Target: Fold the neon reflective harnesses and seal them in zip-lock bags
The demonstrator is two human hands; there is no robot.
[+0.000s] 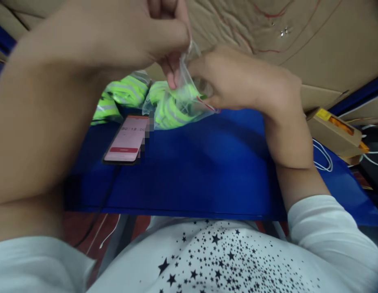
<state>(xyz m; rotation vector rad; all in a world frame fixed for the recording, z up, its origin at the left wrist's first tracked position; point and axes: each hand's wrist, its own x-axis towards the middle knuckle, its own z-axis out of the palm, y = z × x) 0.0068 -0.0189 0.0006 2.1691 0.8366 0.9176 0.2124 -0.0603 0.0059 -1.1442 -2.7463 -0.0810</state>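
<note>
A clear plastic zip bag (184, 94) with a red seal line holds bundled neon yellow-green bands with grey stripes (173, 114). It sits at the far side of the blue table. My left hand (167, 36) pinches the upper edge of this bag, thumb and fingers closed. At the bag's mouth, on its right side, my right hand (222, 77) has its fingers curled on the plastic; the fingertips are partly hidden. More bagged neon bands (127, 91) lie to the left, partly behind my left forearm.
A phone (126, 138) with a timer on its screen lies on the blue table (189, 175), near a black cable. Cardboard (298, 49) with red wires and small metal bits is behind. To the right stand an open carton (335, 132) and a white cable (324, 156).
</note>
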